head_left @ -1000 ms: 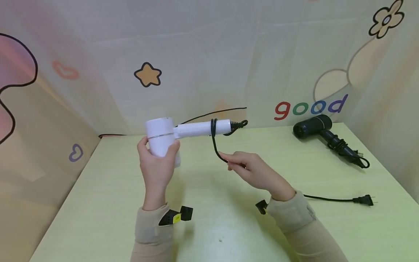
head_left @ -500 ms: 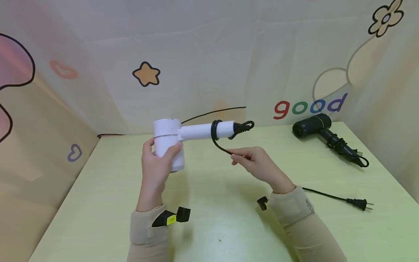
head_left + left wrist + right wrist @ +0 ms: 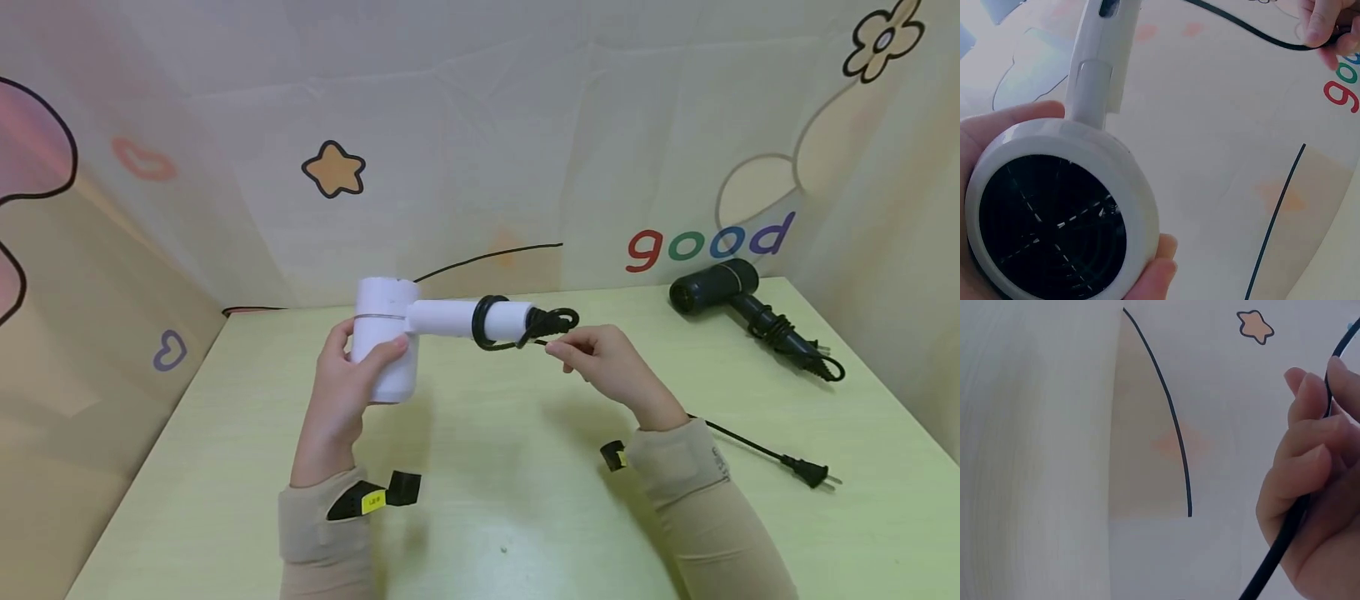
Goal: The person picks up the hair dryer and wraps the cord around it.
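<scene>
A white hair dryer is held above the table, its handle pointing right. My left hand grips its barrel, fingers behind and thumb in front; the left wrist view shows the round dark grille facing the camera. Black cord loops around the handle near its end, where the cord's ribbed sleeve bends out. Between thumb and fingers, my right hand pinches the cord just right of the handle. In the right wrist view the cord runs through the curled fingers. Its two-pin plug hangs beyond the right sleeve.
A black hair dryer, its own cord wound around the handle, lies at the table's back right. A printed curtain stands behind and on both sides of the pale table.
My right hand has moved up and right, drawing the cord under the handle to its end. The white dryer has shifted slightly right, its handle lower. The plug has swung left and down.
</scene>
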### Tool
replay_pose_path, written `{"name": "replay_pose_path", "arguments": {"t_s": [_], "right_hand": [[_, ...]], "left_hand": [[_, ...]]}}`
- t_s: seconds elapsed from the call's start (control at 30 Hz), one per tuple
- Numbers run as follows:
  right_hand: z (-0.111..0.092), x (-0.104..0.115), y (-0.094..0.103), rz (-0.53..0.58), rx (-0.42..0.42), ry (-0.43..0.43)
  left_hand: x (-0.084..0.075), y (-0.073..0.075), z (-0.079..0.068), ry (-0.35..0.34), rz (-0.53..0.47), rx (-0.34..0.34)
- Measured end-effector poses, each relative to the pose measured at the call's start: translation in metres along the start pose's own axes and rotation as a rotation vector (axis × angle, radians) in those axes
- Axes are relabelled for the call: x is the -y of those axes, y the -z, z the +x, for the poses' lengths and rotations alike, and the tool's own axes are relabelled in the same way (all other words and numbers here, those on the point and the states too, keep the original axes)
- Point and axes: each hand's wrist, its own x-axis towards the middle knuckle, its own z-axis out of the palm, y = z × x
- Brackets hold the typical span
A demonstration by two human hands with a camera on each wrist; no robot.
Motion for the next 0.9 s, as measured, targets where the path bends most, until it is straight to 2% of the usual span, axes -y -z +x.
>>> {"name": "replay_pose_path", "arguments": {"t_s": [0.17, 0.33, 0.53, 0.7, 0.9], "right_hand": [[0.0, -0.001, 0.005, -0.015, -0.039, 0.007], [-0.003, 0.002, 0.008, -0.016, -0.085, 0.058], [-0.009, 0.01, 0.012, -0.02, -0.198, 0.125], [-0.016, 0.019, 0.016, 0.002, -0.328, 0.182], [-0.025, 0.03, 0.018, 0.003, -0.447, 0.271]], "left_hand": [[0.003, 0.008, 0.0, -0.004, 0.038, 0.066], [0.005, 0.014, 0.0, -0.02, 0.131, 0.162], [0.009, 0.016, 0.001, -0.01, 0.213, 0.272], [0.01, 0.013, 0.002, -0.019, 0.276, 0.272], [0.01, 0.006, 0.001, -0.033, 0.35, 0.199]]}}
